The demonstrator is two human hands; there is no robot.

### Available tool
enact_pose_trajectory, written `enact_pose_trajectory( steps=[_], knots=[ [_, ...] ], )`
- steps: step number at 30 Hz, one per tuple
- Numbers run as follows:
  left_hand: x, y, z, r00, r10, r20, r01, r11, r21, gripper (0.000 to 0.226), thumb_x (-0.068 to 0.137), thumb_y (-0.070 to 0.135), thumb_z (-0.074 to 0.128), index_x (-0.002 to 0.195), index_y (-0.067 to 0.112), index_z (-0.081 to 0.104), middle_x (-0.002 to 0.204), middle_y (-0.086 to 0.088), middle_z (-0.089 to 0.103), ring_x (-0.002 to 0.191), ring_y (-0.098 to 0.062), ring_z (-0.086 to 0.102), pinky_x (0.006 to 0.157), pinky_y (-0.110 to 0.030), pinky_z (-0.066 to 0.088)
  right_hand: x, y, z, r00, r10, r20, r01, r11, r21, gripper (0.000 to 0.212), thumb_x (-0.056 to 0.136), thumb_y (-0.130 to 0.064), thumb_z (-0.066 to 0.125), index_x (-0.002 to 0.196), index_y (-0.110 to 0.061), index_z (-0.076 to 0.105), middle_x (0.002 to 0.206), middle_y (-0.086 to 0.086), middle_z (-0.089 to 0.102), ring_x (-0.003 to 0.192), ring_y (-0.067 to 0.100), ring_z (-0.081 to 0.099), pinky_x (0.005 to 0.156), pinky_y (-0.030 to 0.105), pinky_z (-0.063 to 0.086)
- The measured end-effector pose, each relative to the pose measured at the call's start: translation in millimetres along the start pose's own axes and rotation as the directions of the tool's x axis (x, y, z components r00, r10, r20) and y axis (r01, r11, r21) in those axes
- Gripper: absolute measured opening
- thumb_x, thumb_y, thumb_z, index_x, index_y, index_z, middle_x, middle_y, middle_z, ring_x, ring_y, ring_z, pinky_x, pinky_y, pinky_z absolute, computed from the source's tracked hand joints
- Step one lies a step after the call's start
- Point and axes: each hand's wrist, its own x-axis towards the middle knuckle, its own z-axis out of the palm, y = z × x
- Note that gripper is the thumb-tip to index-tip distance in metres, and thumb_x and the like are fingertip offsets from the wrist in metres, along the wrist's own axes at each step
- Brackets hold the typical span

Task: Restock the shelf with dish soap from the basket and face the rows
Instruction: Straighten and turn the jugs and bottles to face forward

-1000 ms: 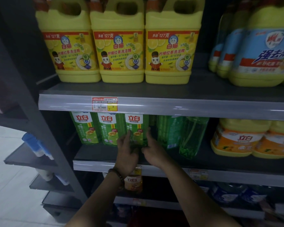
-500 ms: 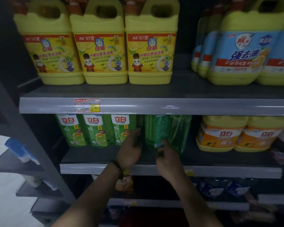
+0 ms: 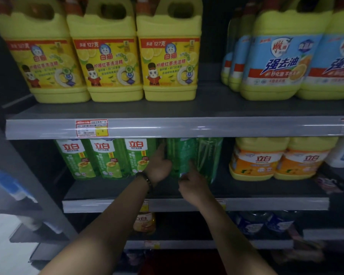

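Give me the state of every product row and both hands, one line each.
Front-facing green bottles, upright, labels forward.
Turned green bottle, upright, label not forward, between both hands.
Rightmost green bottle, label not forward, seems tilted.
Yellow jugs, upright, faced.
Orange-label jugs, upright, faced.
Left hand, flat against turned bottle's side.
Right hand, touching its lower front; grip unclear.

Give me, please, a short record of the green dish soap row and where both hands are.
shelf: middle shelf
faced: three faced green bottles, labels forward
unfaced: turned green bottle and a second turned bottle to its right
left hand: against the turned green bottle's left side, fingers straight
right hand: at its lower front, grip unclear
neighbours: orange-label jugs right, yellow jugs above
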Motion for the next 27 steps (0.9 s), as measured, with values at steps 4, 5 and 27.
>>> enact_pose_trajectory(
  steps=[4, 5, 27],
  knots=[
    [-9.8, -0.8, -2.5, 1.000, -0.009, -0.026, 0.008, 1.000, -0.019, 0.053, 0.087, -0.007, 0.059, 0.135, 0.014, 0.062, 0.126, -0.002, 0.074, 0.118, -0.017, 0.070, 0.099, -0.039, 0.060, 9.5, 9.0, 8.6, 1.000, -0.008, -0.022, 0.009, 0.999, 0.043, 0.098, 0.094, -0.006, 0.054, 0.171, -0.032, -0.001, 0.090, 0.016, 0.073, 0.078, 0.030, 0.072, 0.061, 0.038, 0.055],
    [-15.4, 0.2, -1.8, 1.000, 0.008, -0.028, -0.009, 1.000, -0.020, 0.052, 0.086, -0.002, 0.062, 0.135, 0.014, 0.062, 0.126, -0.002, 0.074, 0.118, -0.017, 0.070, 0.099, -0.037, 0.060, 11.2, 11.3, 10.1, 1.000, -0.018, -0.024, 0.019, 0.999, 0.034, 0.101, 0.091, -0.010, 0.058, 0.171, -0.033, 0.000, 0.092, 0.014, 0.074, 0.081, 0.030, 0.073, 0.065, 0.040, 0.060],
    [-74.2, 6.3, -6.7, 0.996, -0.026, -0.085, 0.018, 0.996, -0.091, 0.068, 0.087, -0.032, 0.037, 0.105, 0.024, 0.073, 0.100, 0.013, 0.080, 0.105, -0.004, 0.073, 0.087, -0.017, 0.056, 10.7, 3.7, 13.9, 0.956, -0.196, -0.216, 0.124, 0.944, -0.305, 0.073, 0.063, -0.080, 0.069, 0.111, -0.025, 0.075, 0.099, -0.002, 0.079, 0.091, 0.021, 0.077, 0.072, 0.037, 0.065]
  ],
)
